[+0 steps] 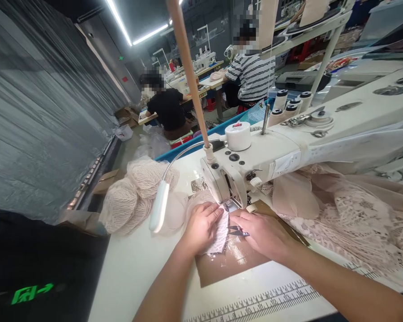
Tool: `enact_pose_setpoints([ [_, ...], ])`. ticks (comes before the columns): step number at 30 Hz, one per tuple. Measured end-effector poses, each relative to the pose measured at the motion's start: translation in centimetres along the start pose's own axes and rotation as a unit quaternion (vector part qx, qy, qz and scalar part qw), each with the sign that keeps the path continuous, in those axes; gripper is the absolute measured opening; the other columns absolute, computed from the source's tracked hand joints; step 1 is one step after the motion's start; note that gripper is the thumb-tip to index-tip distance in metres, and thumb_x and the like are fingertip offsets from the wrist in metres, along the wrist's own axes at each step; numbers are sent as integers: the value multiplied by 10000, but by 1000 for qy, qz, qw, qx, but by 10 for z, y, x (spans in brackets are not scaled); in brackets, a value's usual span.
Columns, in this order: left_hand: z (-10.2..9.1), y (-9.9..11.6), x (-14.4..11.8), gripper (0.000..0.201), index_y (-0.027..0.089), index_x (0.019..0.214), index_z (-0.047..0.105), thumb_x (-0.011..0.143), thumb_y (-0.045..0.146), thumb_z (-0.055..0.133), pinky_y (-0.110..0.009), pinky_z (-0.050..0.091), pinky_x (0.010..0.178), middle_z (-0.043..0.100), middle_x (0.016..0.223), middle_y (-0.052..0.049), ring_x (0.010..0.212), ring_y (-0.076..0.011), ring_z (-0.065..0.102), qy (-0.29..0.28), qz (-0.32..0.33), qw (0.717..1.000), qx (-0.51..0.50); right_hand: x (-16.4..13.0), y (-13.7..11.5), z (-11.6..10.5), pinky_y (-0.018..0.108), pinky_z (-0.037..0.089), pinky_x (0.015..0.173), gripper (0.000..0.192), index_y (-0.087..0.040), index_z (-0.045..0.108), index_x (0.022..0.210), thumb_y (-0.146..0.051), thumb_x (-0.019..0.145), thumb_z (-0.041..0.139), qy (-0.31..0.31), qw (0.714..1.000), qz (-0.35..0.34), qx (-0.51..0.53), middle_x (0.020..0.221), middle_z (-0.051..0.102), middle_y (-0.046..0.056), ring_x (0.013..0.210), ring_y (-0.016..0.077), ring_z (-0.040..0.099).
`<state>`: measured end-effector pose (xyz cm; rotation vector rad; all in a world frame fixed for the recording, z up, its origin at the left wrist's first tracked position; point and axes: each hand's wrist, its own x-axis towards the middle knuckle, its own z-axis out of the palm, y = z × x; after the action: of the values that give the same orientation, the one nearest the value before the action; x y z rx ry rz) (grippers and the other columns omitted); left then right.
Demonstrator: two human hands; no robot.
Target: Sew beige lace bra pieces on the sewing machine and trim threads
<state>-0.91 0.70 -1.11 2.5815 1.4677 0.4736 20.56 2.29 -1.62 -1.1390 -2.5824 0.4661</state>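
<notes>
My left hand (201,226) lies flat, fingers stretched forward, on a pale pink lace piece (220,239) under the head of the white sewing machine (265,152). In my right hand (262,232) are small dark thread snips (235,231), their blades pointing left at the edge of the lace. The fingertips of that hand are close to the machine's needle area, where the needle itself is hidden. Beneath the lace is a shiny brown plate (231,266) on the white table (121,277).
Lace cups (124,203) are piled left of a clip-on lamp (159,208). More lace fabric (352,214) lies heaped on the right. A ruler strip (265,304) runs along the front edge. Thread spools (290,107) stand behind the machine, and two people sit further back.
</notes>
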Motion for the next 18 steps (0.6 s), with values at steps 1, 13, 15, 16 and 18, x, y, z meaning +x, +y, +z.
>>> enact_pose_setpoints([
  [1,1,0,-1,492,198,1292,537,819,98,449,-469,422,985,563,1320,-81,1175,-272,488,1,-1,1000,0,0,-1,-1,286,470,707,418,-234,632,1130,-82,773,479,1,1000,1,3,983,688,44,826,200,642],
  [13,-21,42,-21,449,177,1240,555,814,320,567,-502,460,911,540,1300,-131,1076,-318,517,-59,-77,995,-8,-2,6,4,294,515,724,380,-273,667,1076,-122,804,450,77,992,-25,94,1037,698,23,863,198,652],
  [15,-28,62,-34,464,194,1245,551,802,324,590,-497,463,913,538,1303,-122,1073,-314,522,-81,-69,993,-45,-3,6,4,299,517,732,329,-273,671,1076,-174,839,465,80,988,-29,126,1038,700,22,877,200,650],
  [16,-32,70,-41,468,202,1255,544,805,321,596,-481,459,931,532,1313,-115,1092,-305,521,-83,-66,991,-76,-3,5,3,303,517,743,294,-273,673,1074,-218,863,475,79,986,-29,144,1035,701,22,887,201,648],
  [18,-39,79,-55,463,220,1274,532,825,312,592,-435,437,989,520,1336,-97,1156,-278,505,-53,-77,985,-148,-3,2,-1,313,515,771,259,-272,678,1070,-331,900,491,75,980,-27,181,1032,704,28,908,208,646],
])
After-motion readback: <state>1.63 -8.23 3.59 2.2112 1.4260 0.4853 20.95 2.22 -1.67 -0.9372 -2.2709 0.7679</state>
